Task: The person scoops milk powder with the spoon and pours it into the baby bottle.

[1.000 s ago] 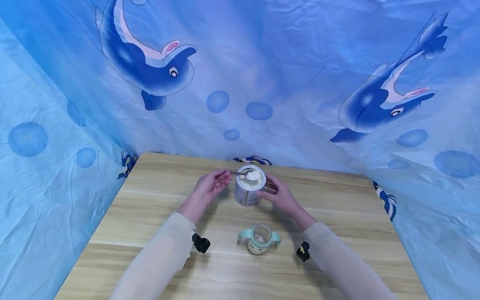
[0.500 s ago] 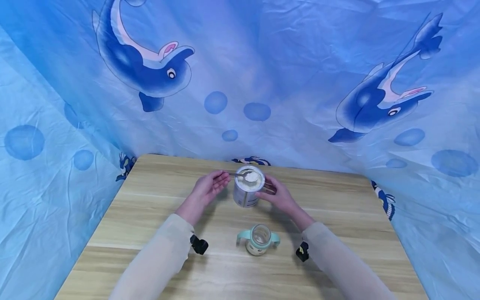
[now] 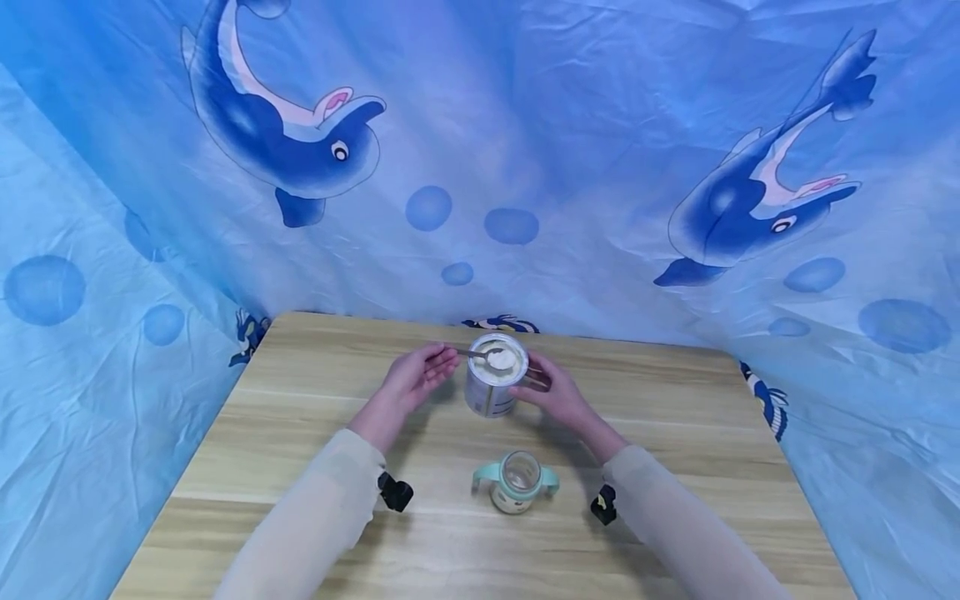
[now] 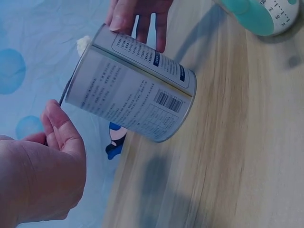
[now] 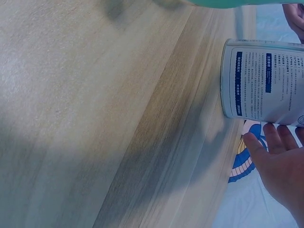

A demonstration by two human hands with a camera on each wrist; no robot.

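My left hand (image 3: 417, 375) pinches the handle of a metal spoon (image 3: 474, 353), whose bowl carries a white powder heap (image 3: 501, 359) over the mouth of the open can. That can (image 3: 489, 396), printed with text and a barcode, stands upright on the table and has pale powder inside. On its right side, my right hand (image 3: 561, 394) holds it, thumb toward the front and fingers farther round. The right wrist view shows the right hand's fingertips (image 5: 270, 130) against the can's wall. Nearer me stands a clear baby bottle (image 3: 514, 498) with mint-green handles and no lid.
The wooden table (image 3: 315, 467) ends at a blue curtain (image 3: 585, 267) printed with dolphins, close behind the can. Black wrist cameras sit on both cuffs, either side of the bottle. In the left wrist view, measuring marks show on the bottle (image 4: 275, 16).
The spoon's bowl has shifted slightly left and toward me over the can's mouth. My right hand keeps its hold on the can; the bottle stays put. The head view has drifted a little.
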